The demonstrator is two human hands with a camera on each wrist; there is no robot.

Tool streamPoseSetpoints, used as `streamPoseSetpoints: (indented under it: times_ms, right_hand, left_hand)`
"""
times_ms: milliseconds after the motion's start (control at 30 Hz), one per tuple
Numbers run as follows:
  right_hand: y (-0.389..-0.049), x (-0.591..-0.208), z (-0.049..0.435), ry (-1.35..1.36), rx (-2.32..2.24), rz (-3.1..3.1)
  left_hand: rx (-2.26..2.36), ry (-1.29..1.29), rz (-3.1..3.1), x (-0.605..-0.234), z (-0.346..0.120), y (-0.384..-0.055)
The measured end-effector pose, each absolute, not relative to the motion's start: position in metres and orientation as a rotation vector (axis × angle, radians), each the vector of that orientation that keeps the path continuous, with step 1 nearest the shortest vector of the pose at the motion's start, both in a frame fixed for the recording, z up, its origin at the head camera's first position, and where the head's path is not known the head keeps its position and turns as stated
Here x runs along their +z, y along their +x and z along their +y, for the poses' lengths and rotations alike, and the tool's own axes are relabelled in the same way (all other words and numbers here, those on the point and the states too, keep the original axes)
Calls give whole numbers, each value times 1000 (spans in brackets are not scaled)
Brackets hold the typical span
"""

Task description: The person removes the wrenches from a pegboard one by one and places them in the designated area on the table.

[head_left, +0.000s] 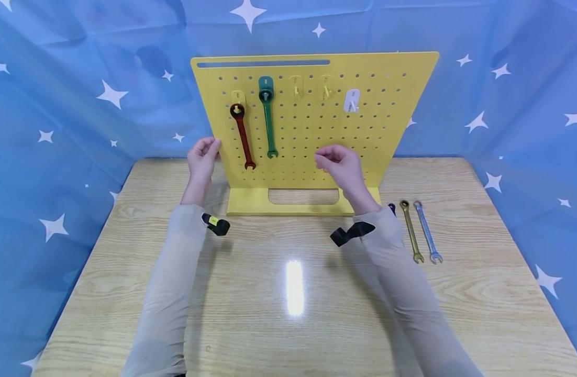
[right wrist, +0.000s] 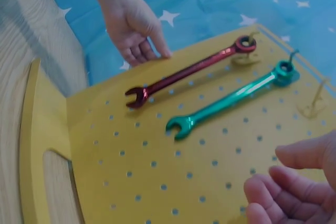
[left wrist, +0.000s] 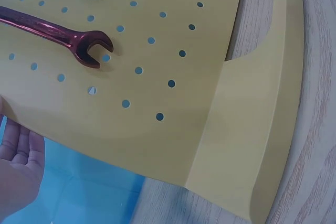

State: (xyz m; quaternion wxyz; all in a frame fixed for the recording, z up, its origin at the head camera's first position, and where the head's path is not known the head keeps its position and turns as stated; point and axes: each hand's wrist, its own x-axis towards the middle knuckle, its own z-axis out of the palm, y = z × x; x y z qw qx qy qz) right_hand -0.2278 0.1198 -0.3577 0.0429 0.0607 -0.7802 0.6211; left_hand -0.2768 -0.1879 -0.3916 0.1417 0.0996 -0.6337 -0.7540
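Observation:
My left hand (head_left: 202, 159) pinches the left edge of a yellow pegboard (head_left: 312, 141), thumb at the front and fingers behind, as the right wrist view shows. On the board's hooks hang a red combination wrench (head_left: 243, 136) and, beside it, a green one (head_left: 269, 125). In front of the board's lower middle is my right hand (head_left: 342, 165), its fingers loosely bent with nothing between them. Two yellow hooks (head_left: 296, 88) and a white hook (head_left: 352, 100) at the upper right of the board hold nothing.
On the wooden table (head_left: 251, 293), right of the board's base, lie a brass-coloured wrench (head_left: 412, 230), a light blue wrench (head_left: 428, 230) and a dark one (head_left: 392, 208) partly hidden by my right sleeve. A blue star-patterned cloth (head_left: 104, 63) hangs behind.

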Motion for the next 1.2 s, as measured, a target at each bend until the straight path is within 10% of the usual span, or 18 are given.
streamPoseSetpoints:
  times_ms: [1200]
  right_hand:
    - [-258, -335, 36, 261, 1976, -2252]
  left_hand:
    - [-2194, 273, -1758, -392, -187, -277]
